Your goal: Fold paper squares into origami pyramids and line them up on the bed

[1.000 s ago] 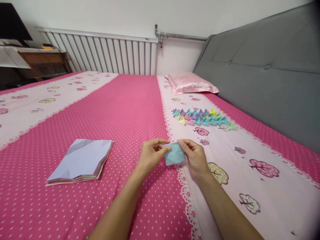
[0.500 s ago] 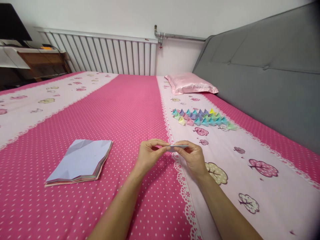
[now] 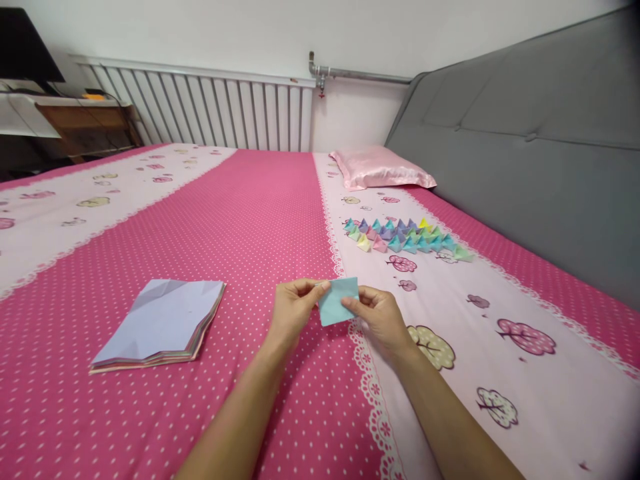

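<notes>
A small light-blue square of folded paper (image 3: 336, 308) is held up above the bed, its flat face turned toward me. My left hand (image 3: 295, 307) pinches its upper left corner between thumb and fingers. On the right edge, my right hand (image 3: 383, 312) grips the same paper, thumb on the front face and fingers behind. Beyond the hands, several small folded paper boats (image 3: 410, 237) in blue, green, purple, pink and yellow stand in rows. To the left lies a stack of paper sheets (image 3: 163, 320), a pale lilac one on top.
The pink dotted bedspread (image 3: 260, 213) carries white printed strips. A pink satin pillow (image 3: 383, 168) lies at the far end near a grey padded headboard (image 3: 520, 133). Behind the bed are a white radiator (image 3: 210, 107) and, at far left, a desk (image 3: 90, 120) with a monitor (image 3: 25, 50).
The paper was edge-on between both hands and now shows its light-blue face. My left hand has shifted slightly left. The boats and the stack have stayed put.
</notes>
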Demonstrator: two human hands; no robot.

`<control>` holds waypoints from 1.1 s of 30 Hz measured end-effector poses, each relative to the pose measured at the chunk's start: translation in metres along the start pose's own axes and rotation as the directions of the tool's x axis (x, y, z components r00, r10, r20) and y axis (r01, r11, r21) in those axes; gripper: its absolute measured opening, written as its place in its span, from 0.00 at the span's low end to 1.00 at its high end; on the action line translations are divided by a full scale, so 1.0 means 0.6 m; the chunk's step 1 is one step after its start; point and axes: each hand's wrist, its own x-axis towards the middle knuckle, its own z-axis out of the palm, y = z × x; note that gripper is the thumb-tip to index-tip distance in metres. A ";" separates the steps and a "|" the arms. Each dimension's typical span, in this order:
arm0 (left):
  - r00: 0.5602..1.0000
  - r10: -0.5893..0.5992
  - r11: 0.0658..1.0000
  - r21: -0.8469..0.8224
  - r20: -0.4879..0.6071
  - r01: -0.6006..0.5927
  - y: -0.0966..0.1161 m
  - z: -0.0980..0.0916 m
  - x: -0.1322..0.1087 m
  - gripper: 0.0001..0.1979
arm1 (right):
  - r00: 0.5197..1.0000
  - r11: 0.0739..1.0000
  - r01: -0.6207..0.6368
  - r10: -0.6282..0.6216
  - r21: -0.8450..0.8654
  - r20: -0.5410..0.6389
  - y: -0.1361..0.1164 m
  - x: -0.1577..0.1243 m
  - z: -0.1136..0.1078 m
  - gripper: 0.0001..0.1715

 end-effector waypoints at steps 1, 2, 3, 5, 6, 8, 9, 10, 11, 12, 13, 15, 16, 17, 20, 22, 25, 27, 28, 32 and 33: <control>1.000 -0.009 1.000 -0.013 -0.013 0.008 0.000 -0.001 0.000 0.13 | 1.000 1.000 -0.014 0.014 0.010 0.014 -0.001 0.000 0.000 0.15; 0.999 -0.020 1.000 -0.024 -0.025 0.019 0.000 -0.001 0.001 0.13 | 1.000 1.000 -0.025 0.025 0.018 0.018 -0.001 0.001 -0.001 0.15; 0.999 -0.030 0.999 -0.034 -0.038 0.029 -0.001 -0.002 0.001 0.13 | 0.999 0.999 -0.037 0.036 0.025 0.019 -0.001 0.001 -0.003 0.16; 0.997 -0.040 0.998 -0.054 -0.072 0.037 -0.004 -0.004 0.003 0.13 | 0.998 0.998 -0.052 0.052 0.029 0.020 0.001 0.002 -0.007 0.18; 0.995 -0.041 0.997 -0.065 -0.090 0.036 -0.005 -0.005 0.004 0.13 | 0.998 0.998 -0.059 0.059 0.025 0.021 0.002 0.003 -0.009 0.19; 0.992 -0.044 0.996 -0.086 -0.115 0.034 -0.008 -0.008 0.006 0.13 | 0.997 0.997 -0.071 0.070 0.018 0.020 0.005 0.004 -0.013 0.21; 0.992 -0.046 0.995 -0.094 -0.119 0.035 -0.009 -0.008 0.007 0.13 | 0.997 0.997 -0.076 0.076 0.017 0.018 0.006 0.004 -0.014 0.22; 0.992 -0.052 0.994 -0.099 -0.118 0.040 -0.010 -0.009 0.007 0.14 | 0.996 0.996 -0.083 0.083 0.015 0.015 0.007 0.004 -0.015 0.22; 0.992 -0.059 0.994 -0.101 -0.111 0.048 -0.010 -0.009 0.008 0.14 | 0.996 0.996 -0.090 0.090 0.016 0.012 0.007 0.004 -0.016 0.23; 0.993 -0.066 0.993 -0.100 -0.102 0.056 -0.010 -0.009 0.008 0.14 | 0.996 0.995 -0.095 0.094 0.018 0.008 0.007 0.004 -0.016 0.23; 0.993 -0.071 0.993 -0.097 -0.095 0.061 -0.011 -0.009 0.008 0.15 | 0.995 0.995 -0.100 0.100 0.022 0.005 0.007 0.004 -0.016 0.24; 0.993 -0.070 0.994 -0.087 -0.090 0.062 -0.011 -0.009 0.009 0.16 | 0.993 0.993 -0.114 0.114 0.034 -0.002 0.006 0.004 -0.016 0.24; 0.994 -0.065 0.995 -0.083 -0.092 0.057 -0.012 -0.009 0.009 0.17 | 0.993 0.992 -0.121 0.122 0.041 -0.006 0.005 0.004 -0.016 0.24; 0.994 -0.059 0.996 -0.080 -0.094 0.051 -0.012 -0.010 0.010 0.17 | 0.992 0.990 -0.129 0.130 0.048 -0.009 0.005 0.005 -0.016 0.24; 0.995 -0.047 0.997 -0.058 -0.093 0.042 -0.011 -0.011 0.010 0.17 | 0.990 0.989 -0.140 0.141 0.050 -0.013 0.004 0.006 -0.016 0.22; 0.996 -0.045 0.999 -0.025 -0.075 0.043 -0.008 -0.012 0.009 0.18 | 0.991 0.991 -0.130 0.131 0.038 -0.021 0.004 0.007 -0.016 0.19; 0.998 -0.058 0.998 0.007 -0.027 0.058 -0.003 -0.011 0.007 0.20 | 0.993 0.996 -0.093 0.093 0.007 -0.072 0.002 0.006 -0.014 0.16; 0.996 -0.086 0.996 -0.001 -0.011 0.086 -0.001 -0.010 0.006 0.23 | 0.992 0.998 -0.068 0.067 -0.006 -0.107 0.001 0.006 -0.014 0.15; 0.994 -0.105 0.994 -0.010 -0.010 0.105 -0.002 -0.009 0.006 0.23 | 0.991 0.998 -0.059 0.058 -0.008 -0.120 0.000 0.005 -0.014 0.15; 0.990 -0.136 0.988 -0.064 0.026 0.137 -0.005 -0.009 0.008 0.20 | 0.985 0.997 -0.069 0.072 0.025 -0.154 0.000 0.007 -0.016 0.19; 0.991 -0.128 0.989 -0.076 0.042 0.131 -0.006 -0.009 0.008 0.18 | 0.984 0.996 -0.077 0.082 0.036 -0.158 0.000 0.008 -0.017 0.20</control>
